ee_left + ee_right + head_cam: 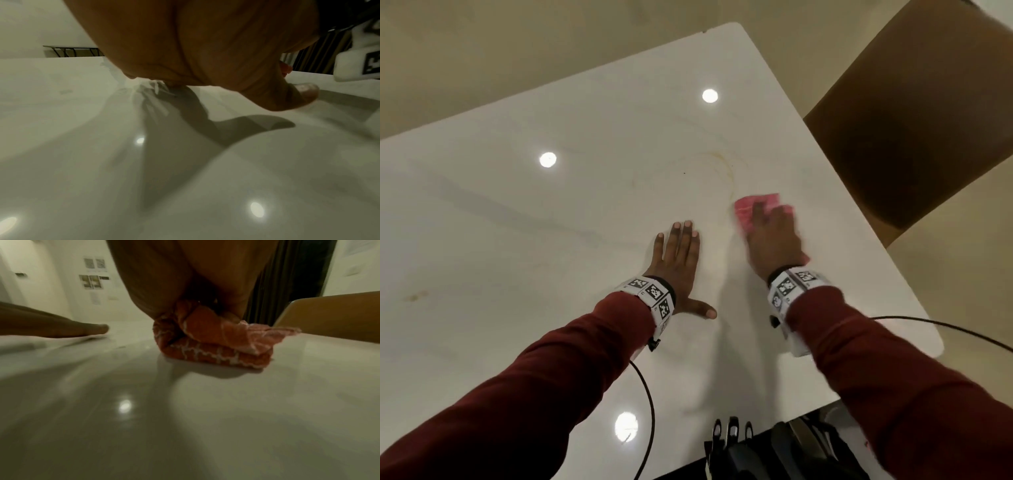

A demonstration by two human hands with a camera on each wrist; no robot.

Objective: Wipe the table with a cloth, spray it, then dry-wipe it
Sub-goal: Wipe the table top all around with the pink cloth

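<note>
A glossy white table (544, 240) fills the head view. My left hand (679, 246) lies flat on it, fingers straight and together, thumb spread out to the side; the thumb (298, 95) shows on the tabletop in the left wrist view. Just to its right my right hand (774, 240) presses a pink patterned cloth (744, 209) onto the table near the right edge. The folded cloth (216, 344) bunches under the palm, and my fingers are hidden there. A faint brownish ring stain (722, 168) sits just beyond the cloth.
A brown chair (911, 120) stands against the table's right edge. Dark gear (774, 452) sits at the near edge, and thin black cables (650, 404) hang from both wrists. A small tan smear (414, 296) marks the table's left side. No spray bottle is in view.
</note>
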